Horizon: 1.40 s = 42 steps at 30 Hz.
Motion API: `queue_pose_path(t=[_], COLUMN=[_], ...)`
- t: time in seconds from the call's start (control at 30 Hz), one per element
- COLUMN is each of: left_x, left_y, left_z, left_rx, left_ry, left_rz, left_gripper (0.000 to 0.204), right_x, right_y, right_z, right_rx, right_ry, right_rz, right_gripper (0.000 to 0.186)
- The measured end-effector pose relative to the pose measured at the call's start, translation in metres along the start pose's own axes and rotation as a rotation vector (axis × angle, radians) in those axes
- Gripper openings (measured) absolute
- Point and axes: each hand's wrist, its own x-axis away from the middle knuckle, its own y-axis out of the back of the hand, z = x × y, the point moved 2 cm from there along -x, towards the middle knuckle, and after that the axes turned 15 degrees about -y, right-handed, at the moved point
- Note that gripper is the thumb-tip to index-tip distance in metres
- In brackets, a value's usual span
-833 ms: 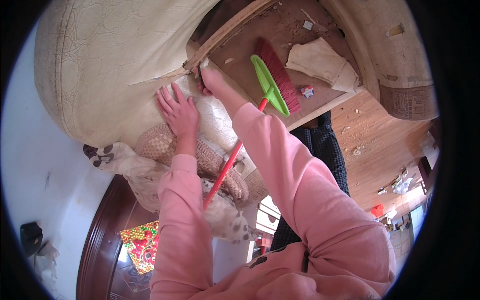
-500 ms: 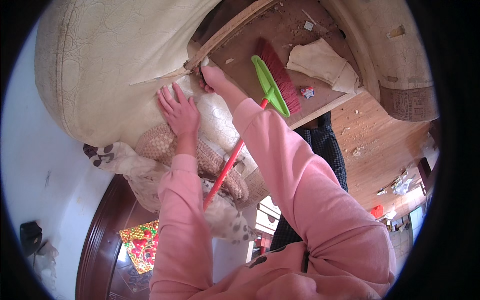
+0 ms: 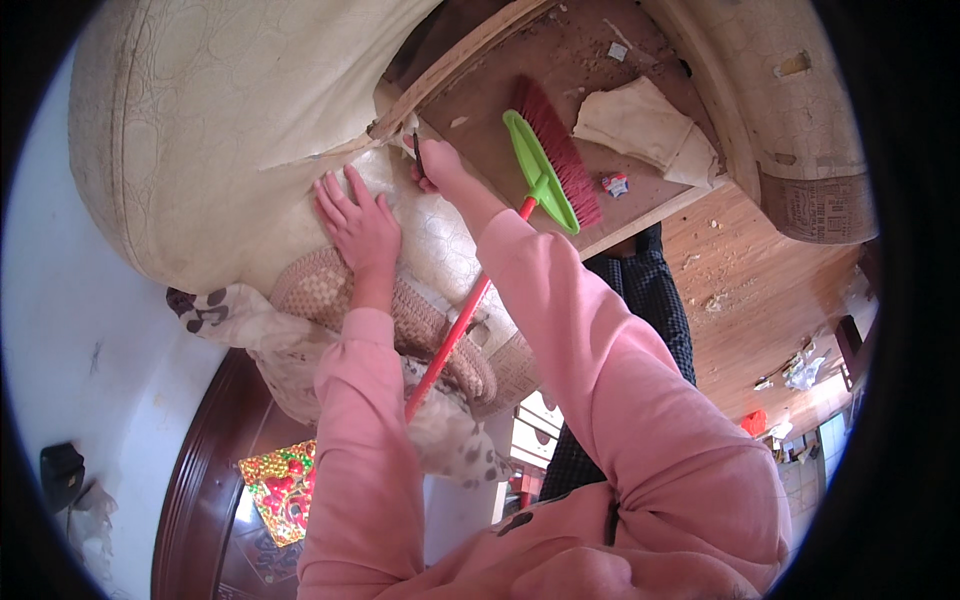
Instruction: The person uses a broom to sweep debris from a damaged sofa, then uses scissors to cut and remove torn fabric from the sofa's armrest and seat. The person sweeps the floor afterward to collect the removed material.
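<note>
My left hand [image 3: 360, 230] lies flat on the cream leather-like cover [image 3: 230, 110] of a worn sofa, fingers spread. A thin dark tool [image 3: 417, 155] stands in my closed right hand [image 3: 440, 165]; its exact kind is not clear. This hand is just below the end of a wooden rail [image 3: 465, 58], where the cover has a torn edge. To the right of my right hand, a broom [image 3: 542, 175] with a green head and red bristles rests on a brown board [image 3: 480, 120]. Its red handle passes under my right forearm.
A loose cream cover piece [image 3: 645, 125] and a small crumpled wrapper [image 3: 615, 184] lie on the board. Woven tan fabric [image 3: 310, 285] and a patterned cloth [image 3: 290, 345] are below my left hand. Scraps litter the wood floor [image 3: 740, 270]. A dark-framed table [image 3: 190, 500] stands lower left.
My right hand has shifted slightly right and down, away from the rail's end, and the dark tool shows more upright. My left hand has stayed in place.
</note>
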Motion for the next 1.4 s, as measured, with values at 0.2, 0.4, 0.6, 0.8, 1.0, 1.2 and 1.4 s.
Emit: queue_pose_path(t=[0.2, 0.4, 0.6, 0.8, 1.0, 1.2, 1.4], left_x=[0.000, -0.001, 0.000, 0.000, 0.000, 0.000, 0.000], left_y=[0.000, 0.001, 0.001, -0.001, 0.000, 0.001, -0.001], left_z=[0.000, 0.000, 0.001, 0.001, 0.001, 0.000, 0.001], left_rx=[-0.010, 0.000, 0.011, 0.023, 0.023, 0.005, 0.015], left_ry=[0.001, 0.003, -0.010, -0.009, 0.000, -0.005, -0.004], left_rz=[-0.018, -0.008, 0.001, -0.014, 0.004, -0.024, -0.023], left_gripper=[0.059, 0.060, 0.060, 0.060, 0.062, 0.061, 0.061], right_x=[0.013, 0.010, 0.004, -0.011, -0.011, 0.008, -0.004], right_y=[-0.001, -0.010, -0.013, -0.013, -0.008, -0.004, -0.010], right_z=[-0.004, 0.003, 0.012, 0.019, 0.013, 0.003, 0.013], right_rx=[0.035, 0.110, 0.266, 0.318, 0.131, 0.167, 0.146], right_ry=[0.056, 0.050, 0.116, 0.132, -0.023, 0.078, 0.054], right_rz=[0.022, 0.065, -0.026, -0.066, 0.010, 0.004, 0.023], right_gripper=[0.048, 0.049, 0.052, 0.046, 0.046, 0.050, 0.045])
